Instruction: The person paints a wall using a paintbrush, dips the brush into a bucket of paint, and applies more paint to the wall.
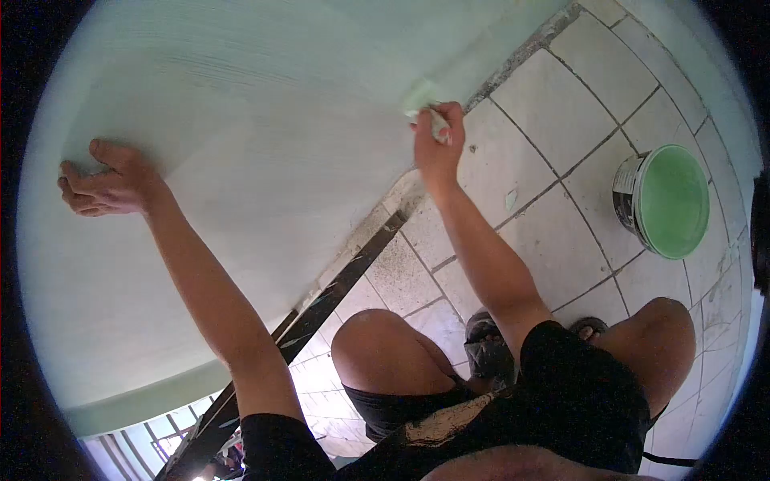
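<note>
My right hand (439, 152) is closed around a paintbrush (420, 98). The brush's pale green bristles touch the wall (281, 144) low down, near where it meets the floor. A bit of its whitish, red-marked handle shows between my fingers. On the left, my left hand (112, 180) rests against the same wall, thumb and fingers apart and slightly bent. I make out no object in it, though the palm side is partly hidden. To the right of my right hand, a bucket (627, 196) stands on the floor with light green paint (676, 202) in it.
White floor tiles (553, 240) with dark joints run along the wall. A dark, paint-marked bar (341, 289) slants between my left arm and my knees. My bent legs and dark sandals are below. A barred opening (152, 441) shows at the lower left.
</note>
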Demonstrator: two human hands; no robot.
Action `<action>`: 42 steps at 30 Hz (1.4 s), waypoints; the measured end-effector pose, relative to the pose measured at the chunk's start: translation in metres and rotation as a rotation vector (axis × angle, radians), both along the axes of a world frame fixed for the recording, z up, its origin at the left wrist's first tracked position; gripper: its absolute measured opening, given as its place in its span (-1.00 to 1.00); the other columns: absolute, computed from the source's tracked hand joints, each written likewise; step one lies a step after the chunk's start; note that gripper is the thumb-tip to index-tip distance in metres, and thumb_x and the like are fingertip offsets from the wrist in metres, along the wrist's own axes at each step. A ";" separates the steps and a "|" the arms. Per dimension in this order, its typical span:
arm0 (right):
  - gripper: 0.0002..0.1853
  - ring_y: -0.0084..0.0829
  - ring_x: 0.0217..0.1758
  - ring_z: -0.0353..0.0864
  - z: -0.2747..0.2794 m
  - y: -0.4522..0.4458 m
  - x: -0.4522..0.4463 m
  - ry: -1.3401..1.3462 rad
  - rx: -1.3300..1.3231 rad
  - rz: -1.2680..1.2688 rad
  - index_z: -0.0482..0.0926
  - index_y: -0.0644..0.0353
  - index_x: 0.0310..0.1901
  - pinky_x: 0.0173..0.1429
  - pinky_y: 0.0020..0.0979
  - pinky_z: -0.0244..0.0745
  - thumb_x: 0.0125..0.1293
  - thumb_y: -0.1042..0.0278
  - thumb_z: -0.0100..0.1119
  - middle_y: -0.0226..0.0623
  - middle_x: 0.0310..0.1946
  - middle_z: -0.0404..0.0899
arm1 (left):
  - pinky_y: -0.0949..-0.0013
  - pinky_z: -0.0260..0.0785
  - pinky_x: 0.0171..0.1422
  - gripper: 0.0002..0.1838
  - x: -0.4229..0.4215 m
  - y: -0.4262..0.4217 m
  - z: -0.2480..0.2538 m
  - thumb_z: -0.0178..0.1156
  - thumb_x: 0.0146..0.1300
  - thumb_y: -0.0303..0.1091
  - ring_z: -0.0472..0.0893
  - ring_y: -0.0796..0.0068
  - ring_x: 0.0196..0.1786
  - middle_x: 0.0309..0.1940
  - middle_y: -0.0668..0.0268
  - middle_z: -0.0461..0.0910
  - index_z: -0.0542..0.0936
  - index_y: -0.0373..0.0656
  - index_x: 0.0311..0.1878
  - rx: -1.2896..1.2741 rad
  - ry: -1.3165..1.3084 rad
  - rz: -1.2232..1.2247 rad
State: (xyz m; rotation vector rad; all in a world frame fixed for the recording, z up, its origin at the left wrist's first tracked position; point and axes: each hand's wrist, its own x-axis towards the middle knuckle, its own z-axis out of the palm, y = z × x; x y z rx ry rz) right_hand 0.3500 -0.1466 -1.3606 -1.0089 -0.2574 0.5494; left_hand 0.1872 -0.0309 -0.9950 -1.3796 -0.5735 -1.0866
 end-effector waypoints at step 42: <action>-0.82 -0.41 -0.29 0.55 0.214 -0.004 0.008 0.227 0.258 0.127 0.29 0.19 -0.22 -0.13 -0.29 0.65 0.26 0.48 0.13 -0.26 -0.26 0.44 | -0.16 -0.26 0.45 -0.42 0.019 -0.026 -0.012 -0.02 0.28 -0.05 0.17 -0.04 0.36 0.22 0.00 0.31 0.36 -0.24 0.26 -0.241 -0.206 0.055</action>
